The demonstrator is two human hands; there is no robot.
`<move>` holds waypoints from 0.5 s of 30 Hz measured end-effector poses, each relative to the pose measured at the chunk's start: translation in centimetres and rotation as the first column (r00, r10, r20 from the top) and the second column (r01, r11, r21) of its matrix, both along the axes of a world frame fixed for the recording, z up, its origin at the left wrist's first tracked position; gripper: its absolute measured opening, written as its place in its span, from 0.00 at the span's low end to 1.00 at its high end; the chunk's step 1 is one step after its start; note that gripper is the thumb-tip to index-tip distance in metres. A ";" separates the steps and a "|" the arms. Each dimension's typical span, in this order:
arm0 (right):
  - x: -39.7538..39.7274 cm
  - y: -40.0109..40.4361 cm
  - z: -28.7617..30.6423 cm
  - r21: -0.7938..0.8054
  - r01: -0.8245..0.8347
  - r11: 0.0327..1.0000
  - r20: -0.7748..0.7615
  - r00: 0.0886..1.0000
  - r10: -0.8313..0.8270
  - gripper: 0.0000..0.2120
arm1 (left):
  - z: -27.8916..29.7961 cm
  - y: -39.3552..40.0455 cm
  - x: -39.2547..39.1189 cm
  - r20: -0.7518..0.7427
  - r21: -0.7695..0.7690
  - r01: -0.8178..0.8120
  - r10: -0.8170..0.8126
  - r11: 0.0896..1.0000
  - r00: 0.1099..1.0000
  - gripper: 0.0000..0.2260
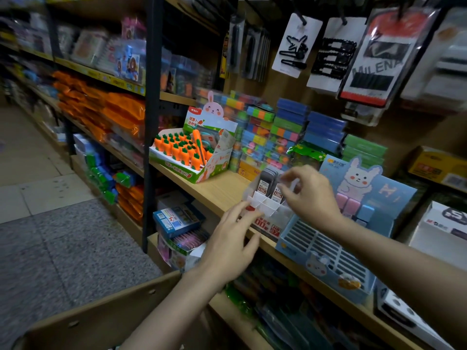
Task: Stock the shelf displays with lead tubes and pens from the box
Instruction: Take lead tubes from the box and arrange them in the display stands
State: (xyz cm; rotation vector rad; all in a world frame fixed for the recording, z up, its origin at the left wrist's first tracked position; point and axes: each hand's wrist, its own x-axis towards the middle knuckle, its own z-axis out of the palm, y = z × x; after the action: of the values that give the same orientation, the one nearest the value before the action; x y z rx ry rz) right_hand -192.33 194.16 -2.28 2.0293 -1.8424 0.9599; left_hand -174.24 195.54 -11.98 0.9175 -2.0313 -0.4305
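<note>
Head view: right hand [309,195] is raised over a white divided display tray [265,205], thumb and forefinger pinched on a small clear item that is blurred; whether it is a lead tube cannot be told. Left hand [233,242] lies at 7 o'clock from the right, fingers straight and spread, fingertips touching the tray's front edge, holding nothing. Lead tubes [269,184], dark with white and red labels, stand upright in the tray's rear compartments; the front compartments seen hold nothing. Tray sits at the front of a wooden shelf [217,188]. Touching or just beside the tray at 4 o'clock stands a blue rabbit display box [328,251] with slotted rows. At 10 o'clock from the tray, well apart, a carton of carrot-shaped items [185,152] rests on the same shelf. Stacked coloured packs [290,127] fill the shelf behind the tray. Hair clip cards [297,44] hang at 12 o'clock. Cardboard box [106,311], flap up, occupies 7 o'clock below the forearms.
</note>
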 end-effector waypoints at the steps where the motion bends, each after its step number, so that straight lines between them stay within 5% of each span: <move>1: 0.7 1.5 -0.2 0.030 -0.075 0.997 0.025 0.997 0.074 0.02 | -0.1 0.5 0.8 0.015 0.014 -0.002 0.002 1.000 1.000 0.15; 4: 3.4 5.7 -1.8 0.283 -0.318 0.905 0.053 0.947 0.316 0.02 | -0.9 2.1 4.2 0.081 0.190 -0.018 0.002 0.982 0.997 0.07; 8: 8.3 8.0 -6.4 0.711 -0.379 0.592 -0.029 0.826 0.564 0.07 | -4.9 4.9 9.9 0.181 0.517 -0.162 0.078 0.841 0.980 0.05; 11: 11.9 8.3 -11.7 0.847 -0.318 0.426 -0.034 0.768 0.640 0.08 | -9.5 7.2 14.0 0.240 0.649 -0.324 0.219 0.689 0.946 0.04; 15: 15.3 8.5 -19.5 0.892 -0.274 0.359 0.025 0.824 0.566 0.07 | -16.3 10.5 16.5 0.236 0.779 -0.443 0.448 0.443 0.863 0.02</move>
State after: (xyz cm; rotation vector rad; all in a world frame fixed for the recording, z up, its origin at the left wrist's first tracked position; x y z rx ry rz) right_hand -177.00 202.71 -21.75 3.1304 -1.8017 -0.4546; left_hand -157.74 206.01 -28.29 1.9640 -1.4061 -1.1174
